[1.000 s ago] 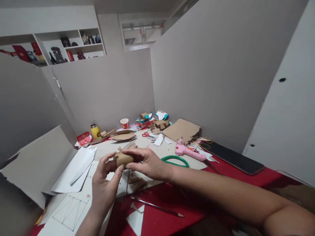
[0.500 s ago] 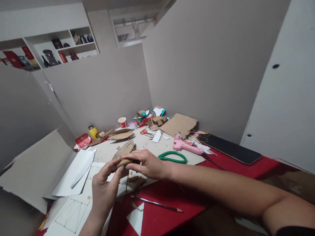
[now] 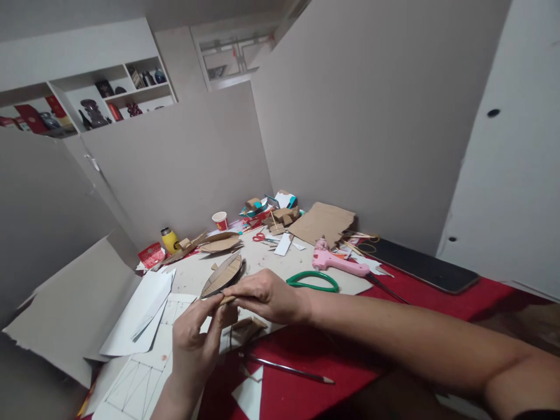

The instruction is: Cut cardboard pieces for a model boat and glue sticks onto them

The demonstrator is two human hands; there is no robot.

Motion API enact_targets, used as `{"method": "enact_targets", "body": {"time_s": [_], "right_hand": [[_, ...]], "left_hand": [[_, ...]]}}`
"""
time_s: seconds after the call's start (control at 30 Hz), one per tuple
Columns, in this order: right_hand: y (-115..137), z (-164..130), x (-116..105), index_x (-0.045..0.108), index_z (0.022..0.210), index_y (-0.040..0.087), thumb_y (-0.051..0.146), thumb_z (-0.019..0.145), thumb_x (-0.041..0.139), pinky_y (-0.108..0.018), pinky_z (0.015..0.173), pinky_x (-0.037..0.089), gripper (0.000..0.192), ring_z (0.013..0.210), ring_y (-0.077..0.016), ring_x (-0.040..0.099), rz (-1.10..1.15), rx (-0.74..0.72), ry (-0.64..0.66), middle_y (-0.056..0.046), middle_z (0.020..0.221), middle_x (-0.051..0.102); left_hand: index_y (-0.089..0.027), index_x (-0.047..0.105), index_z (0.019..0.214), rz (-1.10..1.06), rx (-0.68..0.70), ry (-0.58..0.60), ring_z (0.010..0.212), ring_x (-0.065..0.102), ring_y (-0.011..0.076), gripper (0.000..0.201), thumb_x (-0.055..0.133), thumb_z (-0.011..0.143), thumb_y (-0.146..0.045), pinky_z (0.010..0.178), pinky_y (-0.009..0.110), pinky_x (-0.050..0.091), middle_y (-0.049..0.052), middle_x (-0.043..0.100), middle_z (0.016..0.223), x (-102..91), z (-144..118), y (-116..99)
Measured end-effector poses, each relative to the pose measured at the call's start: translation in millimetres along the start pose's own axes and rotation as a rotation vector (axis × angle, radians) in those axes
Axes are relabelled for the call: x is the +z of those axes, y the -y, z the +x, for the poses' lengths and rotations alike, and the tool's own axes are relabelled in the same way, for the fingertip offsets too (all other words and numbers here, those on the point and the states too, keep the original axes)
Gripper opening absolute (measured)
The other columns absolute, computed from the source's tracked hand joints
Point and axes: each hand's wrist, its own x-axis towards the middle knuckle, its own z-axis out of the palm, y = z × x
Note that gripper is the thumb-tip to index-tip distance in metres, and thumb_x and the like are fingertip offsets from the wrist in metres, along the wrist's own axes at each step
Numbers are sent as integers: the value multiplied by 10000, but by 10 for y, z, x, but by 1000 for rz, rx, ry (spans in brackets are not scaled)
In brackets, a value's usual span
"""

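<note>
Between my fingertips is a small piece of brown cardboard [image 3: 227, 300], mostly covered by the fingers. My left hand [image 3: 199, 332] pinches it from the left and below. From the right, my right hand [image 3: 266, 296] grips the same piece, its thumb and fingers pressed together. Just beyond the hands lies a boat-shaped cardboard form [image 3: 224, 274]. Folded cardboard scraps [image 3: 247, 331] sit close below my right hand. A pencil [image 3: 289, 369] rests on the red cloth nearer to me.
A pink glue gun [image 3: 336, 261] and green-handled scissors or cutter [image 3: 312, 281] lie to the right. Farther back are red scissors [image 3: 260, 237], a paper cup [image 3: 220, 220], a yellow bottle [image 3: 169, 240] and a cardboard sheet [image 3: 324, 223]. White papers [image 3: 140, 315] lie left; grey partitions [image 3: 184, 175] enclose the table.
The cardboard piece has turned between my fingers, so less of it shows. My hands have come closer together around it. The whole view has shifted slightly.
</note>
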Motion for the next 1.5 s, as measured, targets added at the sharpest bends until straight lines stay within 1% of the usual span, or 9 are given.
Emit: {"method": "enact_targets", "body": {"time_s": [0.1,0.37,0.5,0.67,0.77,0.97,1.13,1.3,1.5], "right_hand": [[-5,-2,-28,658,1069,125,226,922,474,-206,607,496,256,675,-141,675,-44,-24,19,-74,782,725],[58,48,-96,661,1096,145,223,932,447,-196,595,466,280,641,-125,647,-12,46,96,-54,735,702],[80,70,-92,683,993,138,229,921,467,-195,620,462,245,661,-124,638,70,83,90,-60,765,704],[98,117,-128,680,960,140,241,894,522,-184,597,446,198,651,-117,621,86,138,141,-44,750,694],[112,131,-175,683,877,136,266,909,490,-187,572,436,235,611,-117,610,26,89,178,-49,695,683],[124,114,-230,673,897,152,233,919,449,-198,538,414,239,571,-117,599,-87,-34,100,-42,669,678],[57,78,-191,671,954,150,275,920,499,-192,605,460,216,653,-121,653,-2,2,36,-55,762,717],[52,86,-198,665,938,123,294,918,517,-188,626,472,227,686,-121,658,125,37,40,-68,771,713],[21,59,-199,662,929,149,257,951,431,-197,575,449,256,619,-109,626,-107,-94,-31,-44,714,697]], "left_hand": [[-229,680,1036,-7,48,-27,746,696,197,290,647,775,-106,684,280,534,53,751,862,25,-12,16],[-203,664,981,-107,-144,32,678,681,166,162,590,838,-181,630,256,541,58,744,868,37,-17,33],[-203,663,909,-128,-177,69,647,655,168,128,542,867,-216,603,256,515,47,712,769,15,6,-51],[-215,682,837,-142,-180,-34,579,618,170,163,530,872,-262,566,260,481,40,675,665,56,-48,-109],[-215,690,839,-152,-163,-75,572,618,174,149,552,857,-269,569,263,480,40,677,660,98,-76,-108],[-206,690,907,-234,-275,15,587,622,159,138,576,851,-259,552,249,494,50,719,797,80,-20,-75],[-216,691,951,-275,-336,82,545,580,128,148,599,840,-248,520,230,478,20,685,770,21,-2,-54],[-225,713,917,-268,-361,62,570,587,142,137,614,827,-255,515,235,471,18,668,720,20,-9,-111],[-205,655,963,-424,-502,-27,517,570,120,192,647,804,-313,491,240,476,12,682,744,75,51,-160]]}}
